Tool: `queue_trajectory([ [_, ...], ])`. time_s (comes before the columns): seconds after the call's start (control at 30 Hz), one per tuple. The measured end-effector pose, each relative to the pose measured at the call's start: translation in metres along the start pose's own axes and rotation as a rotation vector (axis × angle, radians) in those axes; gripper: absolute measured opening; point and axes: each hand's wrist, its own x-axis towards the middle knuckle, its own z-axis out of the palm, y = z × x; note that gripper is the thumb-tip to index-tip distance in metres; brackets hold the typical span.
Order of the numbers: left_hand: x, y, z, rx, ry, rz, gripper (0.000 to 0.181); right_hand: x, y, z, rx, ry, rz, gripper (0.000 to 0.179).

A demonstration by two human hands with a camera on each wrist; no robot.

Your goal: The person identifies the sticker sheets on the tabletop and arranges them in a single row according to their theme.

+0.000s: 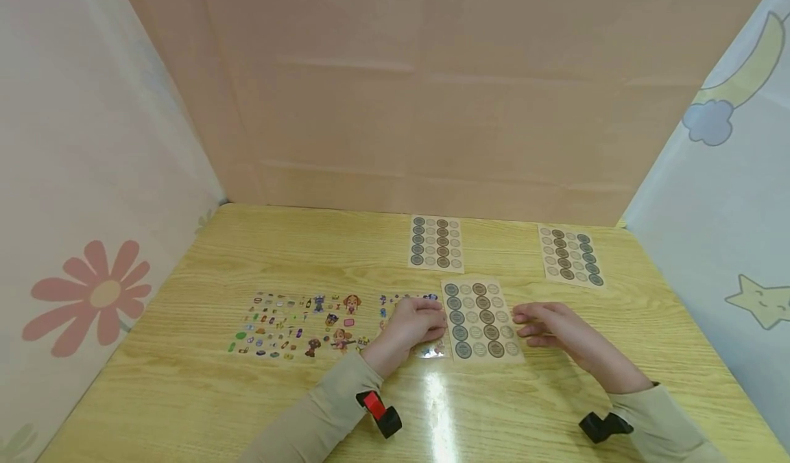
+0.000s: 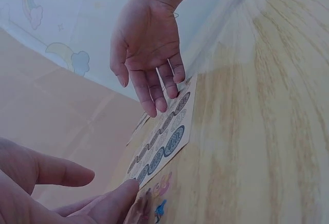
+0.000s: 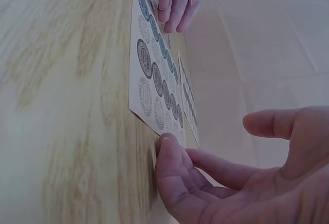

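The near coin-print sheet (image 1: 481, 320) is lying flat on the table (image 1: 185, 394) between the two hands, to the right of the left hand (image 1: 415, 327) and to the left of the right hand (image 1: 555, 322). Its long axis is running away from the person, the far end leaning slightly leftward, so its long sides are facing the hands. Neither hand is plainly sitting nearer: the left fingertips are meeting or almost meeting the sheet's left edge, and the right ones are hovering just beside its right edge; whether either is touching, I cannot tell. Both hands are pointing inward at the sheet, fingers relaxed and a little bent, thumbs standing apart, and neither is visibly pinching anything. The left hand is covering part of a clear cartoon-sticker sheet (image 1: 434, 352) just left of the near sheet. Beyond the near sheet, two more coin-print sheets are lying, one behind it to the left (image 1: 435, 243), the other behind it to the right (image 1: 570, 256).
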Motion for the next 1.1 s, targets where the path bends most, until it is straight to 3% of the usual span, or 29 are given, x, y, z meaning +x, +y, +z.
queue_trajectory([
  [0.37, 0.004, 0.016, -0.01, 0.004, -0.013, 0.028, 0.036, 0.006, -0.014, -0.007, -0.023, -0.035, -0.03, 0.054],
  [0.6, 0.014, 0.041, -0.024, 0.036, 0.007, 0.047, 0.035, 0.023, -0.034, -0.009, -0.005, -0.065, -0.095, 0.057],
  [0.8, 0.035, 0.061, -0.039, 0.085, 0.029, 0.068, 0.04, 0.042, -0.056, -0.009, 0.09, -0.106, -0.115, 0.06],
  [1.1, 0.068, 0.079, -0.053, 0.019, 0.05, 0.048, 0.048, 0.082, -0.078, -0.008, 0.211, -0.159, -0.092, 0.055],
])
